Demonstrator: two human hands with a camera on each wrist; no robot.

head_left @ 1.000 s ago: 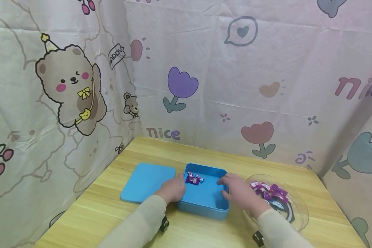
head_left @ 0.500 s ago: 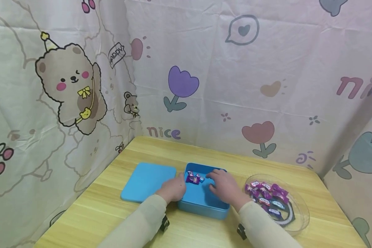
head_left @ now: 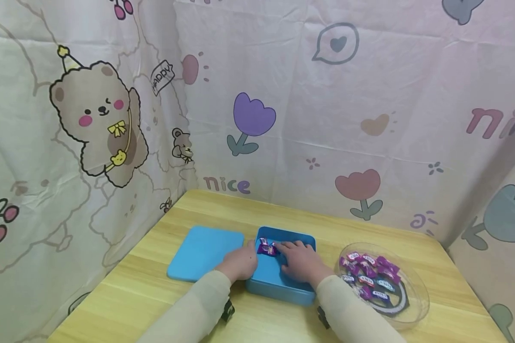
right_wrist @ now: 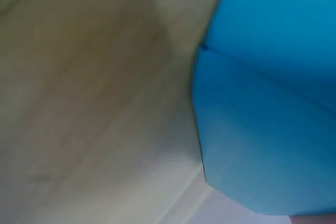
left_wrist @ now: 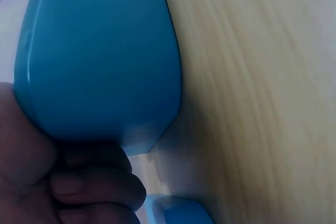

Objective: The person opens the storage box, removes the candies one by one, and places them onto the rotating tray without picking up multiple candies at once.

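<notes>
A blue open-topped box [head_left: 281, 296] stands on the table with a few wrapped candies [head_left: 265, 247] at its far left inside. My left hand [head_left: 242, 262] grips the box's left wall; the left wrist view shows its curled fingers [left_wrist: 100, 186] against the box's outer side. Inside the box, my right hand [head_left: 302, 261] reaches leftward from over the right wall. Its fingertips come up to the candies, with the thumb apart from the fingers. Part of one candy is covered by these fingertips. The right wrist view shows the blue box wall [right_wrist: 262, 135] and almost nothing of the hand.
A flat blue lid [head_left: 201, 252] lies left of the box. On the right stands a round clear tray [head_left: 419, 305] holding several purple and blue wrapped candies [head_left: 366, 281]. Patterned cloth [head_left: 300, 119] hangs behind the wooden table [head_left: 154, 295] and at both sides.
My right hand has moved left from the box's right wall, across its inside, to the candies. The left hand has kept its grip on the box.
</notes>
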